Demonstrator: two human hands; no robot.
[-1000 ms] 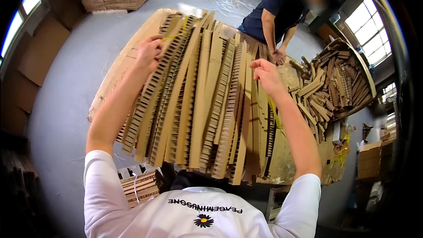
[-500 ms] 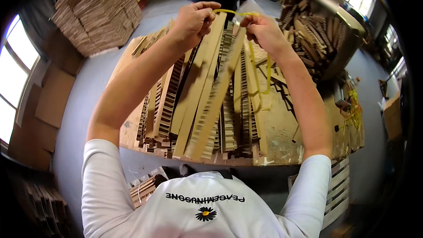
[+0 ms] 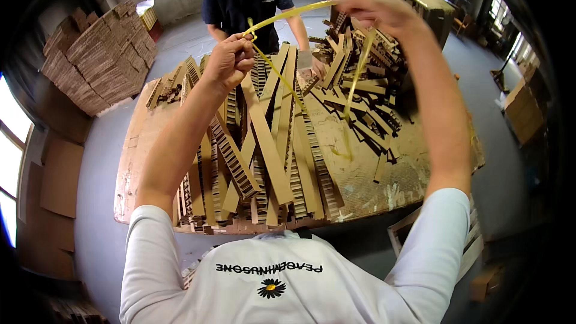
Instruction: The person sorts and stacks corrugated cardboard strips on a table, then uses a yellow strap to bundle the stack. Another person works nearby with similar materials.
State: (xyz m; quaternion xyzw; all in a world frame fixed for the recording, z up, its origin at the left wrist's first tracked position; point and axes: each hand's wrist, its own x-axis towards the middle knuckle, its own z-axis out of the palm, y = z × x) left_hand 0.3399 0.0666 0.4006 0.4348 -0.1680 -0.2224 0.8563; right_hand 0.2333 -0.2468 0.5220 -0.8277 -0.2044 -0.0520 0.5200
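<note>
My left hand [image 3: 230, 62] is closed in a pinch on a yellow plastic strap [image 3: 288, 14], with a small knot or loop at its fingertips. The strap rises to the right into my right hand [image 3: 375, 9], whose fingers are smeared by motion but grip it. One tail slants down from the left hand over the strips; another hangs below the right hand toward the table. Beneath my arms lies a long heap of cardboard honeycomb strips [image 3: 267, 144], some crossing at angles, some showing ribbed edges.
Short cardboard offcuts [image 3: 375, 108] are piled on the right of the wooden table [image 3: 390, 195]. Across the table a person in a dark shirt [image 3: 246, 9] stands with a hand near the strips. Stacked cardboard [image 3: 99, 57] stands at the far left. A cardboard box [image 3: 523, 111] sits at the right.
My hands have moved apart, the right one up and to the right, stretching the strap between them. The strips lie splayed and crossed differently. The view has tilted up, showing more of the person opposite.
</note>
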